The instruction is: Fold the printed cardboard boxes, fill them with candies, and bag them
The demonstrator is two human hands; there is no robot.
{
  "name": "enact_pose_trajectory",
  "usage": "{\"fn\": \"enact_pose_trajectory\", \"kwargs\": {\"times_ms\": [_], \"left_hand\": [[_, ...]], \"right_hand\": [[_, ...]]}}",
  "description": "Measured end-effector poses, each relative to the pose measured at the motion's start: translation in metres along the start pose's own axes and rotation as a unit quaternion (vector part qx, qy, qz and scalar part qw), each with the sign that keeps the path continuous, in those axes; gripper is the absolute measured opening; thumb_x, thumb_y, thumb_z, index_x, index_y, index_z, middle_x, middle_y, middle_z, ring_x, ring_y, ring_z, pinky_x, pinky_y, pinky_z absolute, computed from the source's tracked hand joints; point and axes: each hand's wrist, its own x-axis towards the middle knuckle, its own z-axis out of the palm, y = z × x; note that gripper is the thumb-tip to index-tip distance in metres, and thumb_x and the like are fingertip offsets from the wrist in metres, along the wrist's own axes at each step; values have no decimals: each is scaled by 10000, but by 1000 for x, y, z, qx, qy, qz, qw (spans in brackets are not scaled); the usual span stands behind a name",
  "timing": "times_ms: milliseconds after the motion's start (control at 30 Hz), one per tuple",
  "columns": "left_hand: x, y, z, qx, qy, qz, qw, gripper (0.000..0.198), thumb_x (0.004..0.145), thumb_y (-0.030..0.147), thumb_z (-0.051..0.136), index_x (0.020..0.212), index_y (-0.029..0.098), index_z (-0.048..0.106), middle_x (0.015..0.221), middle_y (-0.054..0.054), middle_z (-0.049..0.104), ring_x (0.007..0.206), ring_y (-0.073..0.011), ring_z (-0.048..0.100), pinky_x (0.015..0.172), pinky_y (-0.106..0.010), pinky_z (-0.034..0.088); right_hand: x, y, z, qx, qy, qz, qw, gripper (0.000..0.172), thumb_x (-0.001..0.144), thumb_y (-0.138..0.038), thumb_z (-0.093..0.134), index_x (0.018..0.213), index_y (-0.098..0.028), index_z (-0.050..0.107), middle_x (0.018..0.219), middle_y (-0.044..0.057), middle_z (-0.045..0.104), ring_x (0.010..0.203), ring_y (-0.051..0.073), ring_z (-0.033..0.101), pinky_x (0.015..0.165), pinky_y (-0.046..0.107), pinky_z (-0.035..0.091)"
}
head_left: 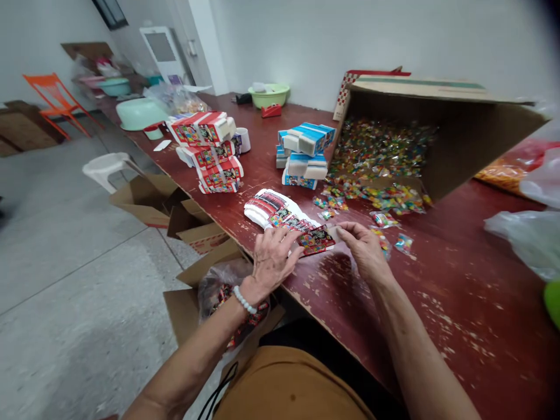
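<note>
- Two bare hands work at the near edge of a long, dark red table point(441, 256) with worn, chipped paint.
- The left hand point(273, 256), a pale bead bracelet point(245, 300) at its wrist, has its fingers slightly bent and lying close together; thumb and forefinger meet the left end of a small printed box point(318, 239). Whether they pinch it, I cannot tell.
- The right hand point(361, 245) pinches the white flap at that box's right end between thumb and fingers.
- The small printed box is just in from the table's near edge, between the hands.
- Just behind the left hand, flattened boxes point(280, 210) lie overlapped in a fan.
- Further along the near edge, toward the table's far end, stands a stack of red box bundles point(221, 172).
- Nearer the back edge sits a stack of blue box bundles point(304, 141).
- To its right, a big carton point(459, 140) lies with its open side toward the person; small candy packets point(385, 149) fill its lower part and spill onto the table near the right hand.
- Below the near edge, an open carton point(181, 315) holds a clear bag point(214, 280) of colourful pieces.
</note>
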Motion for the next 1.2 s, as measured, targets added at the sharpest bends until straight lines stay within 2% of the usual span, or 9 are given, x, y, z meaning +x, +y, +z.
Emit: {"fn": "enact_pose_trajectory", "kwargs": {"times_ms": [100, 200, 267, 367, 467, 767, 933, 1067, 1200], "left_hand": [[7, 4, -10, -190, -42, -50, 980, 242, 889, 408, 562, 957, 247, 730, 965, -80, 701, 972, -277, 552, 881, -395, 388], [10, 11, -22, -334, -178, -73, 923, 288, 852, 467, 595, 902, 215, 726, 830, -42, 703, 749, -204, 602, 702, -305, 449], [5, 18, -26, -447, -304, -98, 835, 360, 782, 520, 654, 902, 189, 726, 805, -47, 709, 680, -193, 619, 641, -295, 467], [-9, 26, -15, -592, -481, -119, 636, 475, 648, 576, 746, 836, 140, 734, 787, -96, 722, 702, -233, 668, 686, -349, 509], [-24, 27, 1, -659, -482, -139, 560, 562, 522, 623, 792, 708, 100, 708, 661, -106, 703, 629, -234, 682, 663, -351, 532], [-34, 48, -30, -643, -339, -182, 662, 358, 554, 400, 838, 617, 126, 617, 542, -19, 633, 421, -167, 625, 455, -267, 525], [-35, 52, -30, -631, -233, -222, 706, 326, 650, 363, 806, 798, 133, 629, 574, -19, 663, 402, -156, 611, 407, -242, 496], [-32, 49, -17, -626, -190, -228, 721, 340, 697, 383, 796, 858, 130, 634, 630, -21, 671, 492, -142, 627, 495, -248, 529], [-30, 49, -12, -586, -156, -195, 771, 334, 756, 365, 765, 962, 136, 635, 891, -52, 712, 797, -153, 667, 715, -236, 543]], "right_hand": [[-3, -12, -3, 28, -19, -14, 999, 275, 720, -434, 733, 839, -191, 680, 766, 15, 668, 671, 156, 557, 667, 288, 437], [-12, -21, -1, 42, -56, -13, 997, 283, 737, -444, 738, 864, -198, 686, 784, 21, 665, 663, 153, 553, 630, 276, 435], [-20, -28, 4, 31, -106, -8, 994, 287, 750, -457, 739, 874, -202, 692, 779, 29, 667, 656, 160, 561, 607, 275, 446], [-34, -36, 11, 13, -156, -14, 988, 309, 744, -491, 749, 856, -208, 698, 736, 31, 659, 629, 172, 572, 572, 275, 472], [-44, -44, 17, 8, -170, -16, 985, 316, 750, -506, 748, 868, -216, 702, 738, 26, 662, 641, 178, 595, 567, 260, 500], [-56, -55, 22, 46, -145, -8, 988, 351, 760, -506, 754, 946, -212, 705, 857, 52, 698, 740, 190, 625, 647, 259, 522], [-64, -56, 25, 88, -144, -10, 986, 444, 824, -522, 687, 1170, -247, 645, 1036, 53, 689, 837, 173, 617, 687, 250, 500], [-73, -51, 28, 107, -201, 42, 973, 323, 816, -492, 686, 928, -189, 692, 730, 4, 654, 521, 110, 525, 493, 227, 421], [-76, -46, 26, 57, -104, -9, 993, 290, 820, -453, 657, 785, -166, 676, 673, -7, 612, 578, 122, 514, 543, 235, 408]]}}
